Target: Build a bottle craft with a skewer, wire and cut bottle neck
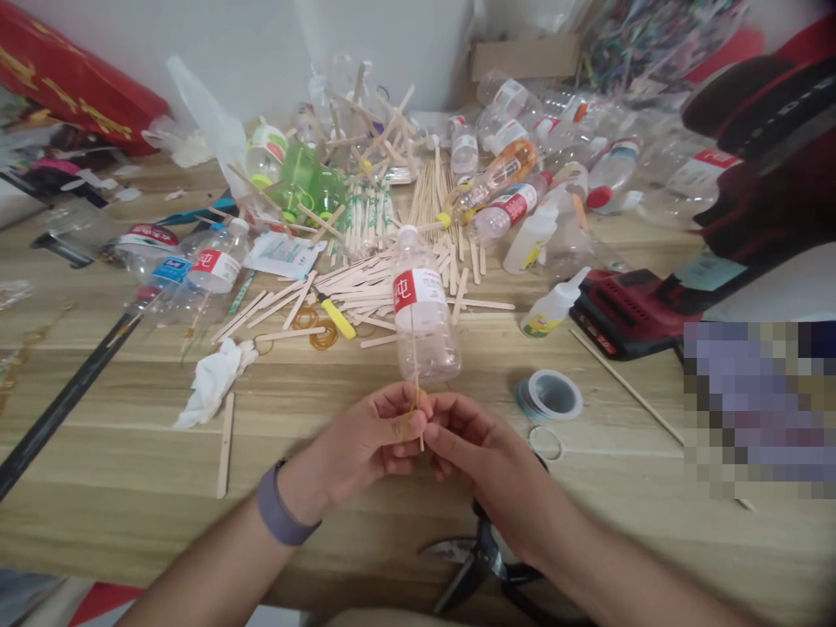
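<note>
My left hand [372, 440] and my right hand [474, 448] meet at the table's near middle, fingers pinched together on a thin wooden skewer [414, 348] that runs up along a clear plastic bottle [423, 309] with a red label. A yellowish rubber band shows between the fingertips at the skewer's lower end. The bottle lies on the table with its cap pointing away from me, its base just above my fingers. A grey band sits on my left wrist.
Flat wooden sticks [353, 292] and skewers litter the wooden table [131, 453], with several empty bottles [522, 192] behind. Tape roll [549, 396], glue bottle [554, 305], red tool [630, 309], crumpled tissue [212, 379], rubber bands [320, 331] lie around. Black scissors [487, 557] rest under my right forearm.
</note>
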